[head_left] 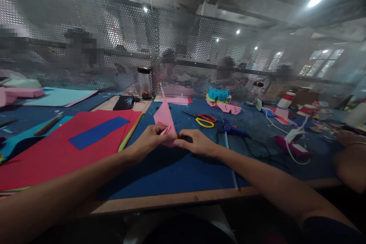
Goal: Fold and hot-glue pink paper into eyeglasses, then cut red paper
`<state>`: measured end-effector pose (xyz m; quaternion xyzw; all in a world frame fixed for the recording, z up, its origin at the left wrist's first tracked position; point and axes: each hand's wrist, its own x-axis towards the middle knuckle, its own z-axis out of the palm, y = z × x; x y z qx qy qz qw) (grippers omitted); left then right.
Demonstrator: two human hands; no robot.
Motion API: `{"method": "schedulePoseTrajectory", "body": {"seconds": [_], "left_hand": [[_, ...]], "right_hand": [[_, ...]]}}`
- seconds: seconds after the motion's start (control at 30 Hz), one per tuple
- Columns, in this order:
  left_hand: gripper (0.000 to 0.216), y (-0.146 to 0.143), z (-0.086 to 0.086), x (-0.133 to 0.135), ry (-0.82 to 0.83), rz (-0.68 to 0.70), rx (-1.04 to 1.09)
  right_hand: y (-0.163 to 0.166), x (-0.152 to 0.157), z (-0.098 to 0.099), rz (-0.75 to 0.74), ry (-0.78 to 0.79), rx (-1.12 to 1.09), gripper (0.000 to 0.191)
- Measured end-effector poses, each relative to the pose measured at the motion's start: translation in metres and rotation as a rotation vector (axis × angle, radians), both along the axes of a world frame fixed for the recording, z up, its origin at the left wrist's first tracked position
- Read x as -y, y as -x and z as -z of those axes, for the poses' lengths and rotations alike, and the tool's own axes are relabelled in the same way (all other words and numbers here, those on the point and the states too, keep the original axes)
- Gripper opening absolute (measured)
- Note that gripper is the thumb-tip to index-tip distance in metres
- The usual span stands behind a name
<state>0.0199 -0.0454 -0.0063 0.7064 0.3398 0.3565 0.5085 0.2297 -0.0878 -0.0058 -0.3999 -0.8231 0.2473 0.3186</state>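
A folded sheet of pink paper (163, 115) stands upright between my two hands, its pointed tip upward. My left hand (153, 137) is closed on the paper's left side, with thumb and fingers pinching a fold. On the lower right corner, my right hand (196, 142) pinches the paper between thumb and fingers. Just beyond my right hand lie scissors (206, 120) with one red and one yellow handle. A blue glue gun (233, 127) rests to their right, with a long translucent glue stick (231, 162) reaching toward the table edge.
Large red sheets (42, 156) with a blue paper strip (98, 132) on top lie at left. Behind are a black phone (124, 103), a glass jar (145, 84) and dotted paper pieces (219, 94). A perforated metal screen (188, 42) borders the table. Another person's arm (351, 156) is at far right.
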Motion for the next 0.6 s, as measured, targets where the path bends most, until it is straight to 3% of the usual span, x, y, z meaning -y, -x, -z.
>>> {"method": "schedulePoseTrajectory", "body": {"seconds": [0.2,0.6], "left_hand": [[0.04,-0.0034,-0.0018,0.0069,0.029,0.099,-0.077],[0.043,-0.0051,0.0031,0.0062,-0.028,0.166,-0.132]], "right_hand": [[0.0011,-0.0007,-0.0025,0.06,-0.031,-0.235,0.023],[0.0018,-0.0056,0.0007,0.078,0.0,-0.293,0.026]]}}
